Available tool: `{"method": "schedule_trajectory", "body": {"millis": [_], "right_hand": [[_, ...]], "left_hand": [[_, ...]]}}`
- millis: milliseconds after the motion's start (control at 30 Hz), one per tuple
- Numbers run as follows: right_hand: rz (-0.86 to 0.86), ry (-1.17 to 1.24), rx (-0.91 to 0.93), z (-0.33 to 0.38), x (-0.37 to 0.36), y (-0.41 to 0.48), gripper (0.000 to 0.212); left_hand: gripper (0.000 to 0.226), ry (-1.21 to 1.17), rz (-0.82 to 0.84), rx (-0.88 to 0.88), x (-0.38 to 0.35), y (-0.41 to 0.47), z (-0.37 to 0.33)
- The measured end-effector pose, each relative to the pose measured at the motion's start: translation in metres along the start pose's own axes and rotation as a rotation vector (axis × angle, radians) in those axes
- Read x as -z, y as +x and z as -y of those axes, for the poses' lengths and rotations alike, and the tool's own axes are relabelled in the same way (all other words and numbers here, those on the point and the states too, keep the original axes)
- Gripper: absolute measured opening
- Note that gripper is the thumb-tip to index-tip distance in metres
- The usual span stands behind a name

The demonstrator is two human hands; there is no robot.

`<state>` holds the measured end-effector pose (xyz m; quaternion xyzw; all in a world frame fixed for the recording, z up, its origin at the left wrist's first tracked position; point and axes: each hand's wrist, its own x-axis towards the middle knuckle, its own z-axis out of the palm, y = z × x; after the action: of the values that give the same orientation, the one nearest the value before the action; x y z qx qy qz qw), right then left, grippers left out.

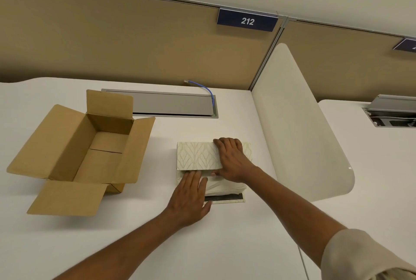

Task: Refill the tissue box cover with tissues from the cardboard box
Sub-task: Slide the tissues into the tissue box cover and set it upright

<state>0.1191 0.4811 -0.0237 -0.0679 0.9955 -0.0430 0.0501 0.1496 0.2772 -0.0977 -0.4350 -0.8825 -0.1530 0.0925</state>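
The cream tissue box cover (197,156), patterned with leaves, lies on the white desk right of centre. One flap is folded over the top; a stack of white tissues (225,186) shows under it at the near side, above a dark strip on the lower flap. My right hand (233,159) presses flat on the folded flap, thumb at its near edge. My left hand (191,196) lies flat with its fingers apart on the cover's near left part, beside the tissues. The brown cardboard box (90,149) stands at the left, flaps open, and looks empty inside.
A white curved divider panel (297,122) rises just right of the cover. A grey cable hatch (171,104) with a blue cable (206,89) sits behind it. Tan partition walls with a blue "212" sign (247,21) close the back. A second hatch (391,111) is at far right.
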Motion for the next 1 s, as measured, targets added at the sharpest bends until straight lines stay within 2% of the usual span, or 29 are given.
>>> {"method": "schedule_trajectory", "body": {"millis": [100,233,367,533,833,900,1000], "right_hand": [[0.002,-0.006,0.006,-0.001,0.002,0.002,0.105],[0.016,-0.003,0.008,-0.002,0.003,0.006,0.105],[0.037,0.005,0.006,-0.003,0.004,0.007,0.105],[0.031,-0.005,0.019,-0.004,0.005,0.006,0.105],[0.037,-0.023,0.036,-0.005,0.007,0.006,0.106],[0.039,-0.012,0.036,-0.005,0.007,0.006,0.106],[0.047,0.019,0.042,-0.007,0.008,0.01,0.103]], "left_hand": [[0.084,0.005,0.197,0.188,0.004,0.026,-0.01],[0.091,-0.022,0.454,0.322,-0.001,0.05,-0.004],[0.079,-0.128,0.506,0.338,-0.006,0.063,0.005],[0.078,-0.179,0.611,0.288,-0.009,0.073,0.011],[0.051,-0.273,0.55,0.252,-0.009,0.073,0.017],[0.052,-0.299,0.534,0.255,-0.009,0.072,0.018],[0.07,-0.26,0.57,0.238,-0.008,0.075,0.014]]}}
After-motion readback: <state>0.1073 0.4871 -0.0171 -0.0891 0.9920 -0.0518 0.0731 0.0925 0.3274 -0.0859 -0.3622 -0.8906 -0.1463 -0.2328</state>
